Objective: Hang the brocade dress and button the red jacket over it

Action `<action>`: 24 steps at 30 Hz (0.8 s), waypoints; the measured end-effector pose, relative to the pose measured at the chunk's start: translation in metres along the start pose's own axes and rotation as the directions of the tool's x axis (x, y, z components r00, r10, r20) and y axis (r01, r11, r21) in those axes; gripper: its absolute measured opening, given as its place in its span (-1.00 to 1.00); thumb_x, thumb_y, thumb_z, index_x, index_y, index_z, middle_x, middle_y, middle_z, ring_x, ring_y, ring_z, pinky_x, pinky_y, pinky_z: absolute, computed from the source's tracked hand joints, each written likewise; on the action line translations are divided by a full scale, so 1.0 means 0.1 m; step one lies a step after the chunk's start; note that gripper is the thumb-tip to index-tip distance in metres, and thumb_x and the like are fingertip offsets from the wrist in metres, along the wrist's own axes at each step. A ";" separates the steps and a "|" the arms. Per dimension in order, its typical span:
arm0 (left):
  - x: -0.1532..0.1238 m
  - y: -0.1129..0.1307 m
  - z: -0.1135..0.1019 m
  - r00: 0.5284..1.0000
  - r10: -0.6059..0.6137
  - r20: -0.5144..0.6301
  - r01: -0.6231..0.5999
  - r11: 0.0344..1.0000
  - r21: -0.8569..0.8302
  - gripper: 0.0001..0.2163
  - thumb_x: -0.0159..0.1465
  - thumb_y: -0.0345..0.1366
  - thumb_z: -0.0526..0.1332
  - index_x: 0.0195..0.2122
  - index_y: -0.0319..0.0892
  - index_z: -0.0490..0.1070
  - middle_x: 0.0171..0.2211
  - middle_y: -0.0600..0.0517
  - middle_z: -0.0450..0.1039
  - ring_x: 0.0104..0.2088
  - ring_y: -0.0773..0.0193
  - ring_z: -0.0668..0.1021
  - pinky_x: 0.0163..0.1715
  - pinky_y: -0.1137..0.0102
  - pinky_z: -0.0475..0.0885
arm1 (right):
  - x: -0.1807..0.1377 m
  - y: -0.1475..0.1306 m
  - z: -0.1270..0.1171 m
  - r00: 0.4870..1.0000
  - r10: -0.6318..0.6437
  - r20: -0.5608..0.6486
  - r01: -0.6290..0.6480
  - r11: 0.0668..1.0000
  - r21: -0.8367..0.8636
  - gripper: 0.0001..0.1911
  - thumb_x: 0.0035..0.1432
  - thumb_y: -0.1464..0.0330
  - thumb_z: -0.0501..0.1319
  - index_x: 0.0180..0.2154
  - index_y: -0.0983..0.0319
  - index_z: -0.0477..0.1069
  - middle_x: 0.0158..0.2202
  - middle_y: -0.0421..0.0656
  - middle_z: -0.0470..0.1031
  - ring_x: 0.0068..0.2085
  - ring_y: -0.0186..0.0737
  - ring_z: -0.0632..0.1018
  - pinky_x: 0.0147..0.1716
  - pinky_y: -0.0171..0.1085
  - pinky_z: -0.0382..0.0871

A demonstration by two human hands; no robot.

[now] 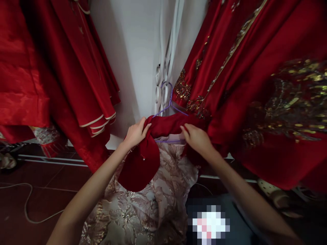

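Observation:
A dark red garment [143, 160] is draped over a purple wire hanger [170, 102] whose hook catches a white ornate rack [166, 61] in the corner. My left hand [135, 133] grips the red fabric at the hanger's left shoulder. My right hand [198, 137] pinches the fabric at the right shoulder. Beneath the red cloth hangs a pale pink and gold brocade dress [148, 207].
Red satin garments [63, 68] hang at the left, and red gowns with gold embroidery [268, 95] hang at the right. A white wall [133, 51] forms the corner behind. A white cable [25, 204] lies on the dark floor at the lower left.

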State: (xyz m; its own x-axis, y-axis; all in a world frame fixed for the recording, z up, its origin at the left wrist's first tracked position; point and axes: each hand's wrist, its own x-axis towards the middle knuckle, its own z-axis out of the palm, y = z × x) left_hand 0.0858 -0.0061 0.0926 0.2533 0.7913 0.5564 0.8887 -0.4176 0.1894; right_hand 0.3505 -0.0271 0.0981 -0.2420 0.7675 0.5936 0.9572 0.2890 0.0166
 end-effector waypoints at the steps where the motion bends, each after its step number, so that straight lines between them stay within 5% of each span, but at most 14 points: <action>1: -0.01 0.00 0.00 1.000 0.000 -0.010 0.000 1.000 0.014 -0.68 0.34 -0.05 -0.16 -0.15 -0.15 0.21 -0.38 -0.04 0.44 -0.39 0.15 0.52 -0.47 0.40 0.24 | -0.02 -0.15 0.06 0.999 -0.032 -0.025 0.034 0.995 0.095 -0.71 0.29 0.25 -0.07 -0.37 0.22 0.31 -0.37 -0.06 0.47 -0.40 -0.20 0.48 -0.48 -0.30 0.17; 6: -0.01 -0.10 -0.08 0.994 0.051 -0.094 -0.053 0.998 -0.017 -0.73 0.33 -0.09 -0.09 -0.17 -0.16 0.22 -0.30 -0.07 0.39 -0.30 0.17 0.49 -0.34 0.38 0.32 | -0.30 -0.53 0.13 0.991 -0.035 -0.129 0.093 0.875 0.475 -0.71 0.25 0.26 0.00 -0.51 0.19 0.13 -0.53 -0.22 0.28 -0.48 -0.33 0.35 -0.44 -0.35 0.18; 9: -0.07 -0.17 -0.14 0.959 0.053 -0.278 -0.062 0.998 -0.024 -0.77 0.28 -0.11 0.03 -0.23 -0.18 0.25 -0.15 -0.15 0.32 -0.13 0.11 0.41 -0.14 0.27 0.31 | -0.40 -0.37 0.11 0.972 0.154 -0.175 -0.028 0.821 0.571 -0.72 0.15 0.25 0.12 -0.53 0.19 0.10 -0.57 -0.28 0.20 -0.51 -0.35 0.31 -0.47 -0.36 0.18; 11: -0.15 -0.16 -0.14 0.937 -0.031 -0.348 0.006 0.997 -0.073 -0.80 0.25 -0.14 0.08 -0.28 -0.18 0.25 -0.21 -0.12 0.32 -0.17 0.14 0.41 -0.16 0.26 0.31 | -0.40 -0.20 0.14 0.940 0.302 -0.162 -0.103 0.699 0.708 -0.80 0.08 0.25 0.16 -0.42 0.17 0.16 -0.51 -0.28 0.26 -0.48 -0.34 0.36 -0.46 -0.36 0.24; 14: -0.27 -0.04 -0.06 0.934 -0.209 -0.288 0.138 0.959 -0.247 -0.85 0.25 -0.18 0.09 -0.28 -0.15 0.21 -0.44 0.06 0.32 -0.43 0.30 0.41 -0.36 0.40 0.31 | -0.31 -0.05 0.21 0.910 0.403 -0.099 -0.121 0.485 0.866 -0.79 0.02 0.29 0.17 -0.27 0.15 0.18 -0.37 -0.23 0.36 -0.35 -0.29 0.45 -0.37 -0.34 0.32; 16: -0.31 0.11 0.04 0.942 -0.249 -0.225 0.167 0.930 -0.329 -0.88 0.24 -0.23 0.09 -0.26 -0.13 0.20 -0.48 0.11 0.31 -0.49 0.34 0.40 -0.42 0.44 0.29 | -0.23 -0.10 0.26 0.923 0.382 -0.046 -0.141 0.446 0.884 -0.86 0.02 0.33 0.13 -0.30 0.16 0.23 -0.37 -0.22 0.37 -0.32 -0.27 0.45 -0.33 -0.32 0.32; 20: -0.30 0.47 0.28 0.997 -0.049 -0.057 0.022 0.917 -0.398 -0.85 0.16 -0.41 0.11 -0.25 -0.12 0.19 -0.36 0.05 0.36 -0.37 0.29 0.45 -0.32 0.42 0.32 | -0.13 -0.42 0.35 0.982 0.180 0.063 -0.137 0.438 0.889 -0.93 0.02 0.39 0.05 -0.36 0.17 0.25 -0.43 -0.24 0.35 -0.39 -0.29 0.42 -0.37 -0.32 0.31; 24: -0.32 0.66 0.38 0.997 0.058 0.044 -0.032 0.890 -0.455 -0.81 0.14 -0.47 0.09 -0.22 -0.14 0.18 -0.30 -0.01 0.33 -0.31 0.25 0.44 -0.31 0.38 0.33 | -0.14 -0.62 0.42 0.992 0.082 0.096 -0.121 0.399 0.909 -0.93 0.01 0.41 0.05 -0.36 0.16 0.23 -0.43 -0.24 0.34 -0.37 -0.29 0.43 -0.35 -0.32 0.34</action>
State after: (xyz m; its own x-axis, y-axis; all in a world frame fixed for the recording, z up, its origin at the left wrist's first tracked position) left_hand 0.1509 -0.0416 0.0563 0.3209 0.7845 0.5306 0.6089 -0.6000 0.5188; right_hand 0.2881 -0.0322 0.0550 -0.1769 0.8399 0.5131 0.2673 0.5427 -0.7962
